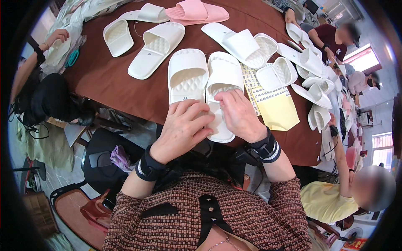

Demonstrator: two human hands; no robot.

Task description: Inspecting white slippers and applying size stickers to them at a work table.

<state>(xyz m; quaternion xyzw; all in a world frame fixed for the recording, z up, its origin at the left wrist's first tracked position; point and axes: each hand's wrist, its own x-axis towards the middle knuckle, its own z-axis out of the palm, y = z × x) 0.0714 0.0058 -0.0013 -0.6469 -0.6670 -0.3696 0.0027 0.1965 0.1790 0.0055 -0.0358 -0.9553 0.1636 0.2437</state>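
Two white slippers lie side by side at the table's near edge, toes pointing away from me. My left hand [184,127] rests over the heel end of the left white slipper [188,69], fingers spread and thumb reaching toward the right one. On the right white slipper [226,71], my right hand [242,115] has its fingers bent and pressed together at the insole, just below the strap. Whatever those fingertips hold, if anything, is hidden. Beside them, a yellow sheet of printed labels [278,109] lies partly under another white slipper [277,74].
More white slippers [157,48] and a pink pair [197,11] lie on the brown-covered table [104,79]. Slippers line the right side, where co-workers sit, one in a yellow top [328,201]. At far left, another person's hand [57,37] is near plastic bags and teal scissors [72,57].
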